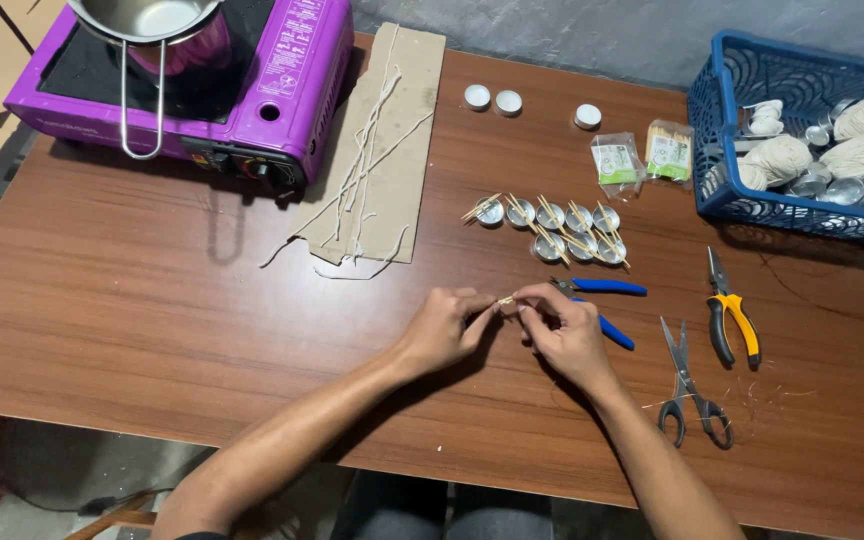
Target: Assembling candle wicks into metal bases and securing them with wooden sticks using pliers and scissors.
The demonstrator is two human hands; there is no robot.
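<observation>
Thin pale wooden sticks [505,299], pinched together between the fingertips of our two hands, are the piece we work on; they sit just above the brown wooden table [152,300], a little in front of the blue-handled pliers [602,288]. Our left hand [442,328] closes thumb and forefinger on one end, our right hand [562,328] closes on the other end, so both grips are tight and small. We judge that such a light piece can slip out and roll between the tools, or the sticks can snap if we press too hard. Near us stand small round metal cups with sticks laid across [557,228]; a careless elbow can push them apart. Grey scissors [687,385] lie near the right wrist with the blades toward our hands, so a quick move back may catch them.
</observation>
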